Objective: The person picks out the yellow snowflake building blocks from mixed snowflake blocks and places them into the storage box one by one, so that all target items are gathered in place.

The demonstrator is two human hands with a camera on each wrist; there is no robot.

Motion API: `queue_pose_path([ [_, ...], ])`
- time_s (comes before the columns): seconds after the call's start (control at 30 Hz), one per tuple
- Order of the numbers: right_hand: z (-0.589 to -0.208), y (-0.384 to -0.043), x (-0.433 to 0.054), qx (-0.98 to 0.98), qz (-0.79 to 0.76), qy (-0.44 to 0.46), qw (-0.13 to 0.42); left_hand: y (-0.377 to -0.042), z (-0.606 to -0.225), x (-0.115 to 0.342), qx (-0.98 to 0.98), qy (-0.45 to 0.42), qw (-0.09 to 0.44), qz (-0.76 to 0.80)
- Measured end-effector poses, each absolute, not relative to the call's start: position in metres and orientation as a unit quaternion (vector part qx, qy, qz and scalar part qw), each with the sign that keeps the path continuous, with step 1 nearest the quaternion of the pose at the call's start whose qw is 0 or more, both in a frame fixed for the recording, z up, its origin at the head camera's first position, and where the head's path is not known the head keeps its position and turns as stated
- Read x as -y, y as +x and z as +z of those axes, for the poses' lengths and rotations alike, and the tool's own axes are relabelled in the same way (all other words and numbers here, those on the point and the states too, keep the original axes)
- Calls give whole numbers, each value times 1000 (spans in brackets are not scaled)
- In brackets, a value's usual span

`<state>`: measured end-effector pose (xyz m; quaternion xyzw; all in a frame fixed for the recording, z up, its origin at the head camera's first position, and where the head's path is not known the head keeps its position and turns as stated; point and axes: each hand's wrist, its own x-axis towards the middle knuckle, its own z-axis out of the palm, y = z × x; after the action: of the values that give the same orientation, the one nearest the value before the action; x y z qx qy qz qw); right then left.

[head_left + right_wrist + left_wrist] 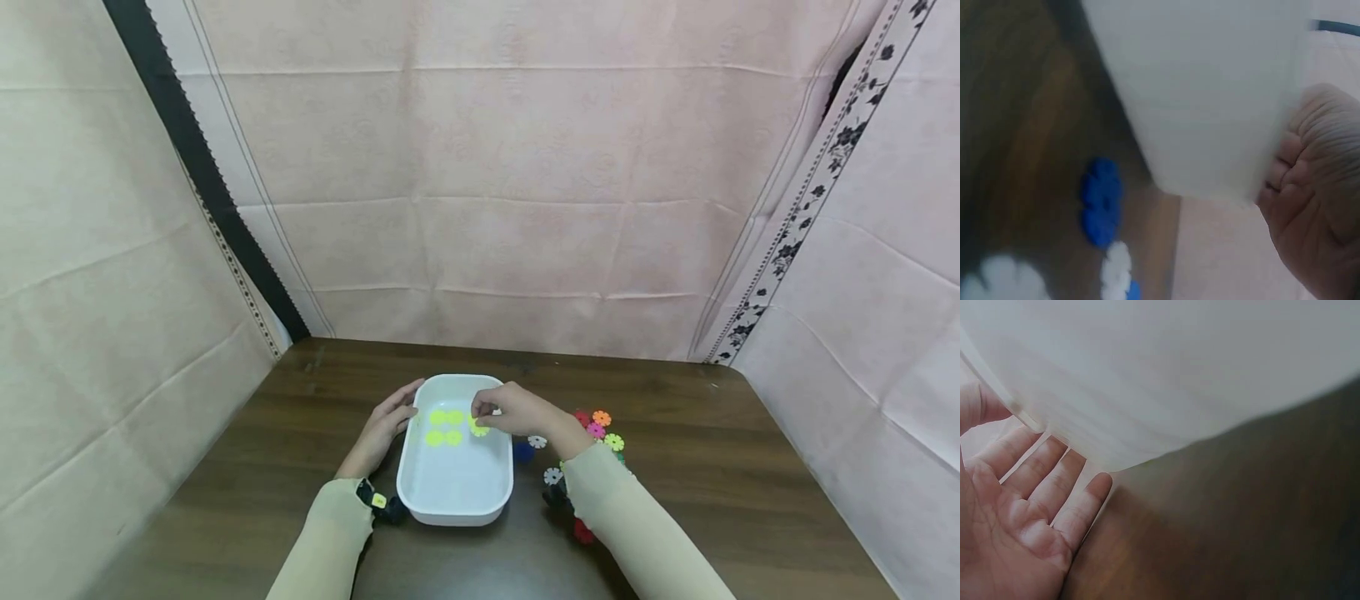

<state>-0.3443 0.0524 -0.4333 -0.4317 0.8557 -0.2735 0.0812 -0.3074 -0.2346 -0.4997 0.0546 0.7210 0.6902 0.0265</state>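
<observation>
Head view is showing a white tray (pixel 453 487) resting on the brown table (pixel 262 500), with yellow flower pieces (pixel 453 437) lying in its far half. The left hand (pixel 380 429) is touching the tray's left edge; its fingers are stretching out straight, slightly apart, against the outer wall. The right hand (pixel 517 408) is bending its fingers down over yellow flower pieces at the tray's right side; whether they are pinching one, I cannot tell. Right of the tray, a blue flower piece (pixel 523 452), an orange flower piece (pixel 601 417) and others are lying on the table, the right sleeve (pixel 626 517) partly covering them.
</observation>
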Motion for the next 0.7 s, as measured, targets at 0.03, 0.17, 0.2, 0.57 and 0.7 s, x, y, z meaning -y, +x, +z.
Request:
queue_pose_path([
  [0.03, -436, -345, -49, -859, -265, -428, 88, -307, -500, 235, -721, 54, 28, 691],
  [0.17, -444, -345, -38, -878, -229, -409, 92, -307, -500, 235, -722, 53, 30, 689],
  [0.2, -444, -345, -36, -884, -219, -404, 89, -307, -499, 235, -722, 53, 28, 690],
  [0.57, -452, -338, -31, -907, -200, -365, 56, -304, -498, 233, -727, 52, 33, 684],
  [0.7, -454, -338, -32, -907, -210, -362, 39, -304, -497, 232, -727, 49, 26, 684],
])
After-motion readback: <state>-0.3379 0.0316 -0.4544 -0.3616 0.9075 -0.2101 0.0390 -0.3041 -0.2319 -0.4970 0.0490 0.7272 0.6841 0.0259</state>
